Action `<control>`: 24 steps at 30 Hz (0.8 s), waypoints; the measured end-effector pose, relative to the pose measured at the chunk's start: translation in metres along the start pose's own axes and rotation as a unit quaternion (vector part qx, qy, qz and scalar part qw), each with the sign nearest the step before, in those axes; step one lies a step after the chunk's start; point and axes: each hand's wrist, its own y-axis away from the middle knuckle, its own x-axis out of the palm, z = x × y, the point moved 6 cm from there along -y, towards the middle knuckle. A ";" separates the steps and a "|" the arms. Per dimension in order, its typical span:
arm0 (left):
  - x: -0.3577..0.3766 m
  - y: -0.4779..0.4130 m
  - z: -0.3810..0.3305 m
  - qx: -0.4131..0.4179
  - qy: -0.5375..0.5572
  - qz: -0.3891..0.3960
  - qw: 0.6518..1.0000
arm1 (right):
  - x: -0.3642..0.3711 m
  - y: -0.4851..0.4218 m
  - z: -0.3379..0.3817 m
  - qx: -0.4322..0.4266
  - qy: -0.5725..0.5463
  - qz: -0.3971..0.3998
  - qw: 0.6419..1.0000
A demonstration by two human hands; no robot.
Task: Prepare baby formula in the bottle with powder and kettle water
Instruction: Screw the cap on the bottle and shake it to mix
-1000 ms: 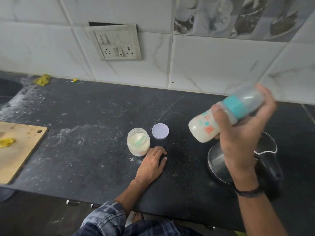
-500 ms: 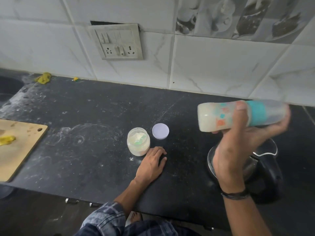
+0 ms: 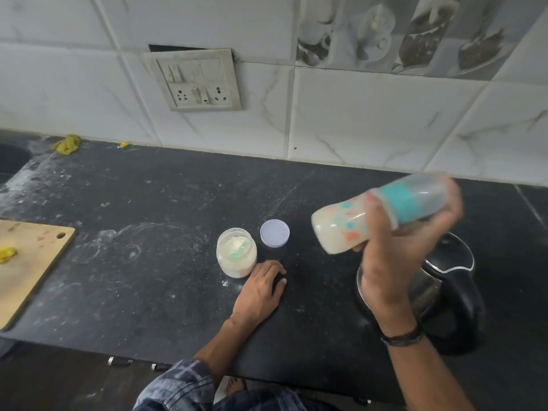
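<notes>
While my right grip (image 3: 394,262) clamps the bottle (image 3: 338,232) near its collar, tilted above the kettle (image 3: 453,307), I reckon it's light, stiff, slick plastic w/ sloshy formula; left grip (image 3: 261,289) rests flat, relaxed, on the bench (image 3: 148,292).

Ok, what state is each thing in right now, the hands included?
bottle: capped, tilted almost sideways, milky liquid inside, held above the counter.
right hand: grips the bottle.
jar: open, upright, powder inside.
jar lid: off, lying on the counter beside the jar.
left hand: flat on the counter, next to the jar.
kettle: upright, top open.
</notes>
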 end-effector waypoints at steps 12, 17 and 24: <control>0.000 -0.001 -0.001 0.001 -0.002 -0.005 1.000 | -0.015 -0.006 0.018 -0.076 -0.066 -0.104 0.990; 0.000 0.000 0.002 -0.006 -0.004 0.003 1.000 | 0.002 0.000 0.001 -0.008 0.012 0.000 1.000; 0.001 0.000 0.002 -0.012 -0.003 0.005 1.000 | -0.007 0.000 0.006 -0.029 -0.008 -0.069 0.997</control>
